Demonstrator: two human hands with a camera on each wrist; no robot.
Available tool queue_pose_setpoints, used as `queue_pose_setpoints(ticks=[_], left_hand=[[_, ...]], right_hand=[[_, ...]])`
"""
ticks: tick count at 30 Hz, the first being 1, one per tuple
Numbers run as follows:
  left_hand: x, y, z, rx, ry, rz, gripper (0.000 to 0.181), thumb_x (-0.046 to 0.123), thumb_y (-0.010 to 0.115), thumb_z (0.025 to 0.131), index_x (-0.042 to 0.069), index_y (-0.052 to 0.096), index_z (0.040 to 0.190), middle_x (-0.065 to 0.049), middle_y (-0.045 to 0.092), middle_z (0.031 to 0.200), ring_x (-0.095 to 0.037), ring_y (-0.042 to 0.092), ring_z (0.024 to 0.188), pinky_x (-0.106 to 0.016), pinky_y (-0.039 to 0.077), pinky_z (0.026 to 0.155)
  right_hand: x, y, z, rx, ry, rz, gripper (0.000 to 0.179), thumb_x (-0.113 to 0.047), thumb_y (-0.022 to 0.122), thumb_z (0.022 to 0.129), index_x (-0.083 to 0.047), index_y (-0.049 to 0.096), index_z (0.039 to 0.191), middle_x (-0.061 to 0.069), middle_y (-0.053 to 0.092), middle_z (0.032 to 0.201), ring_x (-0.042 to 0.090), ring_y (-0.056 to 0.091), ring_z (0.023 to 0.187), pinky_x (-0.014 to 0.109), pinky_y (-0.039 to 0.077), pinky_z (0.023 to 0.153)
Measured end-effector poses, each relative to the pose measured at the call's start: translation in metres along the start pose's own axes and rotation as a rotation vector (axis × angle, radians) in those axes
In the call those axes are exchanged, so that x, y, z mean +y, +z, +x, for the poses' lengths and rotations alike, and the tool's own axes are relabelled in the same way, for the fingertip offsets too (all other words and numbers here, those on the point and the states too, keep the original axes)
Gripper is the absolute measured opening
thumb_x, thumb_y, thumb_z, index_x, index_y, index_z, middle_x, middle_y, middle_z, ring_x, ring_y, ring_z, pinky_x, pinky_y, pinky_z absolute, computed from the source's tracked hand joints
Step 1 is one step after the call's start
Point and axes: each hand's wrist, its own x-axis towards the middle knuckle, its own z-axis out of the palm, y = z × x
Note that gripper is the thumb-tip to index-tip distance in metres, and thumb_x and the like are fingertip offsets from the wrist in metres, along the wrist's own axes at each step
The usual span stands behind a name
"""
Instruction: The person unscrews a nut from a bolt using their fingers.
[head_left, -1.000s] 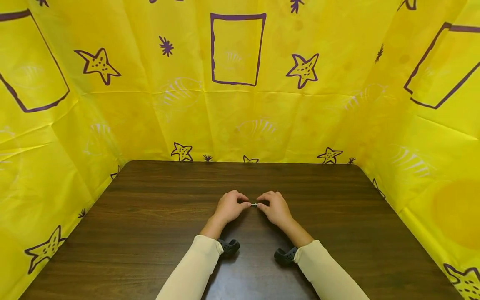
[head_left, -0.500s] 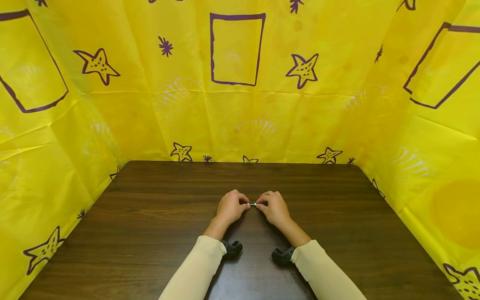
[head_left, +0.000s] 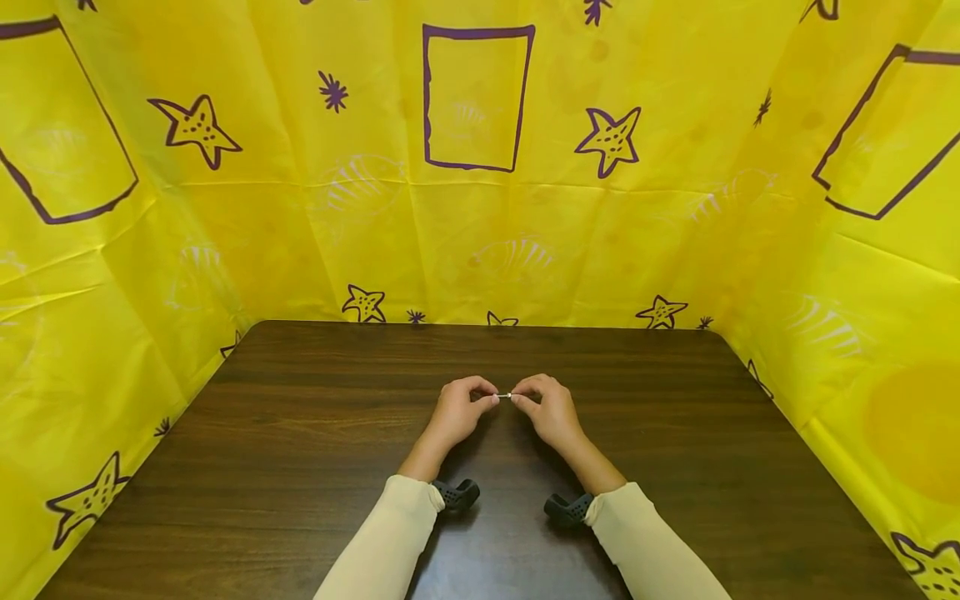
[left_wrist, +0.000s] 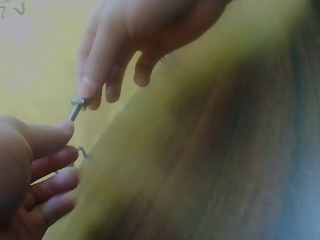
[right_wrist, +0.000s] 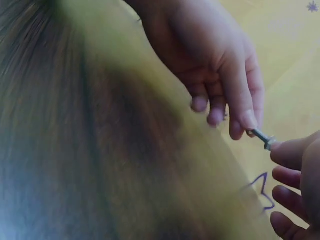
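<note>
A small metal bolt (head_left: 504,396) spans the gap between my two hands, held above the table. My left hand (head_left: 456,412) pinches the end of its thin shank between thumb and index finger. At the other end, the right hand (head_left: 551,410) pinches with thumb and fingertips by a wider six-sided piece with a flange, clear in the left wrist view on the bolt (left_wrist: 77,106). Whether that piece is the bolt's head or a nut, I cannot tell. In the right wrist view the bolt (right_wrist: 261,136) slants between both thumbs. Fingertips cover both its ends.
Beneath the hands lies a dark wood-grain table (head_left: 300,467). A yellow curtain (head_left: 480,217) with purple starfish drawings surrounds its back and sides. Dark bands (head_left: 457,495) sit at the wrists, beside cream sleeves (head_left: 386,533).
Both hands have shifted slightly away from the body with the bolt between them, mostly in the last half second. The pinch of each hand on the bolt persists.
</note>
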Motion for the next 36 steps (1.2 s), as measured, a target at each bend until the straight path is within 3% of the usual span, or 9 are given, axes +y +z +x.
queue_pose_setpoints(ticks=[6,16,19,23,26,29,36], left_hand=[[0.007,-0.006,0.001,0.022,0.027,-0.083,0.01,0.012,0.073,0.088,0.005,0.073,0.097,0.001,0.069,0.082,-0.017,0.063,0.074,-0.03,0.051,0.062],[0.016,-0.01,-0.001,0.049,0.074,-0.115,0.013,0.012,0.076,0.085,0.004,0.075,0.097,0.001,0.071,0.082,-0.014,0.065,0.072,-0.03,0.053,0.064],[0.018,-0.011,-0.001,0.064,0.081,-0.126,0.011,0.012,0.076,0.085,0.006,0.075,0.094,0.001,0.071,0.08,-0.013,0.065,0.069,-0.028,0.053,0.062],[0.019,-0.013,-0.002,0.074,0.093,-0.121,0.008,0.012,0.077,0.084,0.008,0.076,0.091,0.002,0.071,0.079,-0.013,0.064,0.067,-0.027,0.053,0.06],[0.02,-0.013,-0.003,0.079,0.118,-0.102,0.007,0.013,0.077,0.084,0.009,0.077,0.089,0.003,0.071,0.079,-0.011,0.064,0.066,-0.027,0.052,0.061],[0.021,-0.013,-0.003,0.075,0.144,-0.084,0.009,0.014,0.077,0.083,0.007,0.077,0.09,0.003,0.071,0.08,-0.01,0.064,0.067,-0.027,0.052,0.062],[0.022,-0.013,-0.004,0.045,0.152,-0.085,0.009,0.014,0.077,0.085,0.007,0.077,0.091,0.003,0.072,0.082,-0.008,0.064,0.069,-0.026,0.053,0.063]], right_hand=[[-0.007,-0.003,0.001,0.067,0.007,0.139,0.005,-0.007,0.077,0.083,-0.005,0.074,0.087,0.0,0.068,0.081,0.019,0.061,0.075,0.031,0.049,0.064],[-0.013,-0.009,0.001,0.077,0.045,0.249,0.005,-0.007,0.076,0.084,-0.004,0.075,0.088,0.005,0.07,0.081,0.019,0.059,0.072,0.03,0.048,0.064],[-0.014,-0.01,0.002,0.063,0.052,0.285,0.006,-0.008,0.075,0.086,-0.002,0.075,0.088,0.005,0.068,0.076,0.017,0.056,0.067,0.024,0.045,0.059],[-0.036,-0.021,0.0,0.001,0.12,0.323,0.018,-0.006,0.066,0.093,0.007,0.069,0.082,0.014,0.059,0.066,0.015,0.05,0.058,0.023,0.041,0.052],[-0.036,-0.02,0.0,-0.035,0.164,0.325,0.032,-0.013,0.061,0.097,0.01,0.065,0.076,0.012,0.053,0.059,0.014,0.045,0.053,0.024,0.038,0.049],[-0.02,-0.011,0.002,-0.047,0.194,0.333,0.041,-0.023,0.059,0.099,0.006,0.066,0.07,0.004,0.05,0.054,0.013,0.041,0.051,0.024,0.034,0.048],[-0.015,-0.007,0.001,-0.098,0.238,0.379,0.044,-0.024,0.058,0.099,0.005,0.065,0.067,0.0,0.047,0.053,0.011,0.037,0.048,0.023,0.029,0.046]])
